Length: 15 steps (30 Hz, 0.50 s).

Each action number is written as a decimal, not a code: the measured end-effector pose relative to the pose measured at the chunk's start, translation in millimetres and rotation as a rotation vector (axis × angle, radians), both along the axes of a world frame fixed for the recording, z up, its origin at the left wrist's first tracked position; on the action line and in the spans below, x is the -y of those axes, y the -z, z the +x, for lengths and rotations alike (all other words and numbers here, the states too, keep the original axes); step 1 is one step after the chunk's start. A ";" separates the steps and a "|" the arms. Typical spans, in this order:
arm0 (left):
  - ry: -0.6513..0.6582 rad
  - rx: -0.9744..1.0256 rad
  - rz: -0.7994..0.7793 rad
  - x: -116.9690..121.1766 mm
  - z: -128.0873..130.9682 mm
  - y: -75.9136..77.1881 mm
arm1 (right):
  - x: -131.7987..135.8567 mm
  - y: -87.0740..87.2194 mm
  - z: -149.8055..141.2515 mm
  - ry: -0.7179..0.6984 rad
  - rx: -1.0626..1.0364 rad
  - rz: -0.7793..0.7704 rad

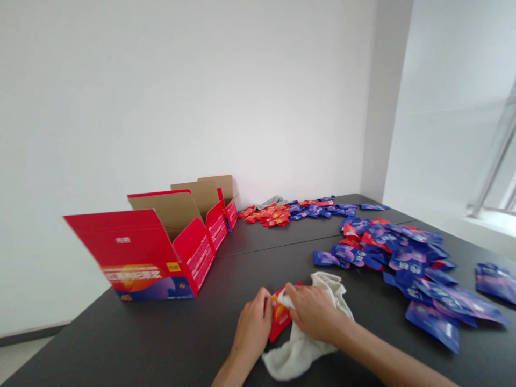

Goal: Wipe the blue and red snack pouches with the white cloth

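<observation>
Holding a flat, red-and-orange glossy pouch (281, 322) by its left edge in the curled left hand (255, 321). Pressing a crumpled off-white fabric cloth (296, 352) against the pouch's right side with the nearly closed right hand (313, 312). Working over a matte black tabletop (181, 338). Having, left of the grip and beyond, open red cardboard boxes (145, 279) in a row; to the right, heaped blue-purple and red pouches (407, 258); farther ahead, scattered orange-red and blue sachets (278, 216).
</observation>
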<state>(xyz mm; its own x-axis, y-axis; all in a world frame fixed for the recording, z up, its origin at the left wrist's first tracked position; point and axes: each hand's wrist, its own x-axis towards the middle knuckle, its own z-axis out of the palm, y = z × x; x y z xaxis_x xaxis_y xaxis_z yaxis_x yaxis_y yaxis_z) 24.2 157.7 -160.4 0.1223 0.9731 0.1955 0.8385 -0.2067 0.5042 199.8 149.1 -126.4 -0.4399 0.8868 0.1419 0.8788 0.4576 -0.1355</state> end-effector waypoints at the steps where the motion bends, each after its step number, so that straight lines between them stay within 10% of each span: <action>1: -0.002 -0.003 0.002 -0.3 -0.1 0.0 | -1.7 -0.9 1.5 0.046 0.006 0.012; 7: 0.011 -0.012 0.003 -0.5 -0.3 -1.3 | 0.9 -3.2 -0.8 -0.133 0.002 0.005; 12: -0.002 -0.019 0.000 -1.0 -0.4 -1.4 | -3.6 -4.1 0.0 0.089 0.008 0.035; 15: 0.006 -0.018 -0.005 -1.0 -0.3 -1.2 | -1.2 -3.4 0.1 -0.037 0.010 0.021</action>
